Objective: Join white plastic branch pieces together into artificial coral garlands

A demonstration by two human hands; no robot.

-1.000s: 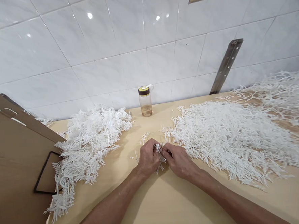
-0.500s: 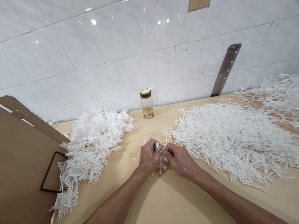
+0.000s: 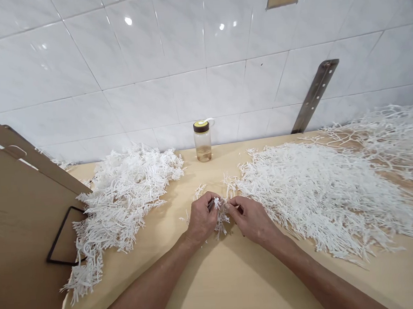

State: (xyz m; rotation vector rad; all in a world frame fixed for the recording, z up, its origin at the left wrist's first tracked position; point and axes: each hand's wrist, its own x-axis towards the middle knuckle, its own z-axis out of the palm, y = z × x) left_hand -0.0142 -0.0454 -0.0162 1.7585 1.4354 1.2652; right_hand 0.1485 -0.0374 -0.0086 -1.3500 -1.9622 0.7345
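Observation:
My left hand (image 3: 202, 216) is closed on a small bunch of white branched strands (image 3: 217, 203), whose tips stick out above the fingers. Beside it, my right hand (image 3: 249, 215) pinches at the strands with thumb and forefinger; the exact piece between them is too small to tell. Loose white bits (image 3: 222, 224) lie or hang below and between the two hands. A large heap of white strands (image 3: 313, 190) spreads to the right of my right hand, and another white pile (image 3: 132, 191) lies to the left.
A bottle (image 3: 203, 143) with a dark and yellow lid stands near the tiled wall. At the left is a cardboard box (image 3: 25, 221) with a black wire frame (image 3: 58, 240). A metal bracket (image 3: 315, 96) leans at the back right, near more tangled strands (image 3: 397, 138).
The view has shifted slightly. My hands are a little further apart at the fingertips, and my left hand still holds the bunch.

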